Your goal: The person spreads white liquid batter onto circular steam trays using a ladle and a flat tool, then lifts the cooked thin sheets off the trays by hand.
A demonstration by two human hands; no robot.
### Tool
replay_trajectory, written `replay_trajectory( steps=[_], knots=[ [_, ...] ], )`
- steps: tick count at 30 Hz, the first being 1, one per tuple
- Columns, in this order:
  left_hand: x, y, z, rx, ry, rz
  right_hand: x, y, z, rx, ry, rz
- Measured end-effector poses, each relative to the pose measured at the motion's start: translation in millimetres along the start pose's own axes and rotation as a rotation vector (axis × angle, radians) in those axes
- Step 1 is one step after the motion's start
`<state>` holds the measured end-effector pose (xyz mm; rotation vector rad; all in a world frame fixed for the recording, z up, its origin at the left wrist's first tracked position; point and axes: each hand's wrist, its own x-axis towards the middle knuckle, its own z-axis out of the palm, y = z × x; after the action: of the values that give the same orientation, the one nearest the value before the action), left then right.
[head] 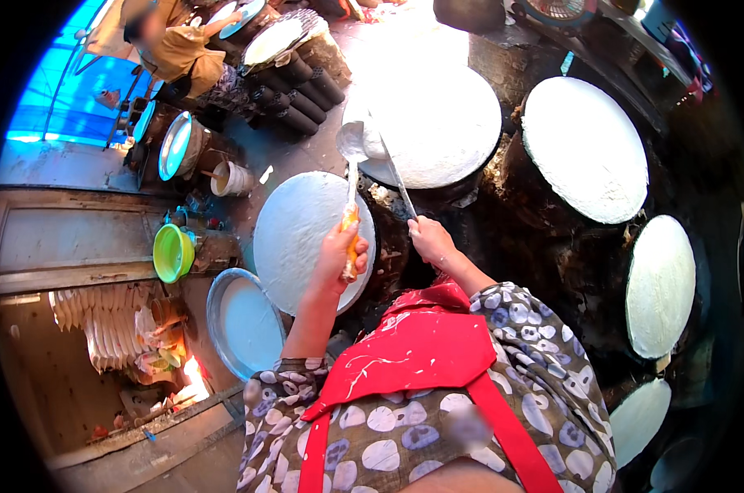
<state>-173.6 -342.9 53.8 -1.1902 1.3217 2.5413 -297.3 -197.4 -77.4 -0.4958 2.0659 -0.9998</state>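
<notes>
My left hand [341, 252] grips the orange and yellow handle of a metal ladle [351, 143], its bowl raised over the near edge of a large round pan with a white top [436, 126]. Held in my right hand [433, 240] is a long, thin metal blade [401, 185], reaching forward across that edge. The blade's far part passes close beside the ladle's bowl; whether they touch I cannot tell. Below my left hand lies another round white surface [304, 240]. White liquid fills a wide metal basin [209, 308] to the left.
More round white-topped pans [584, 148] curve around my right side on dark stands. At the upper left a person in a tan top [193, 61] holds a light-blue plate [243, 17]. Dark cylinders [301, 114] are stacked nearby. A green basin [173, 252] and a white bucket [239, 180] stand left.
</notes>
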Motion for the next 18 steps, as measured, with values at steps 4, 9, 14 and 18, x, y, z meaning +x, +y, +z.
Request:
replay_trajectory(
  steps=[4,9,14,18],
  knots=[
    [-45,-5,-11,-0.147,-0.045,0.17,-15,-19,-6,-0.1,0.136,-0.294],
    [-30,10,-26,-0.347,0.057,0.165,-29,-67,-26,-0.217,0.195,-0.585],
    [-50,23,-28,-0.646,-0.204,0.29,24,-47,-108,-0.38,0.375,-0.299],
    [-63,36,-24,-0.674,-0.204,0.298,38,-20,-116,-0.696,0.082,-0.175]
  ],
)
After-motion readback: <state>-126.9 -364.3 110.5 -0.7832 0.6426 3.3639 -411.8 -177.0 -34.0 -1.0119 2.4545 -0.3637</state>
